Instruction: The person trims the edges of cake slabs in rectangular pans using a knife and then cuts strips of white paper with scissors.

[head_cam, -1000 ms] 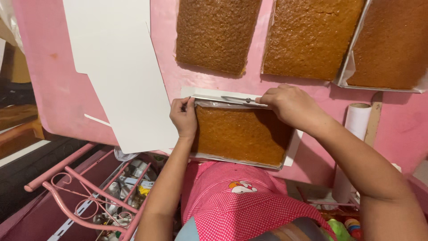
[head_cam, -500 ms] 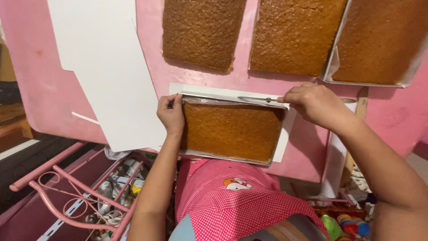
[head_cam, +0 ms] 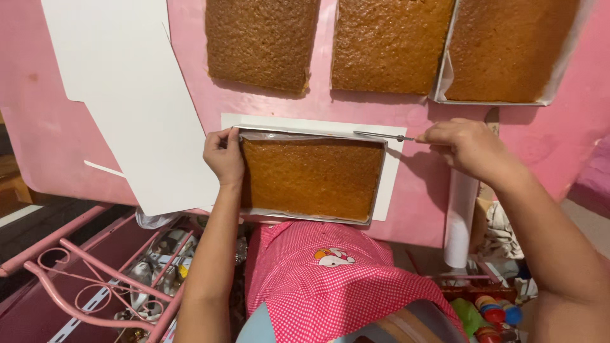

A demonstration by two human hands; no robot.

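Note:
A rectangular metal pan (head_cam: 376,184) with a brown sheet cake (head_cam: 310,176) rests on a white board (head_cam: 394,171) on the pink table (head_cam: 419,203). My left hand (head_cam: 223,154) grips the pan's left rim. My right hand (head_cam: 464,147) is at the pan's far right corner, shut on a thin metal knife (head_cam: 380,135) whose blade lies along the far edge of the cake.
Two bare sheet cakes (head_cam: 262,42) (head_cam: 389,43) and a third in a paper-lined pan (head_cam: 506,49) lie at the back. Large white boards (head_cam: 124,95) cover the table's left. A white paper roll (head_cam: 459,219) hangs at the right edge. A pink metal rack (head_cam: 95,279) stands below left.
My right hand has drawn the knife rightward along the cake's far edge to the right corner. My left hand stays on the pan's left rim.

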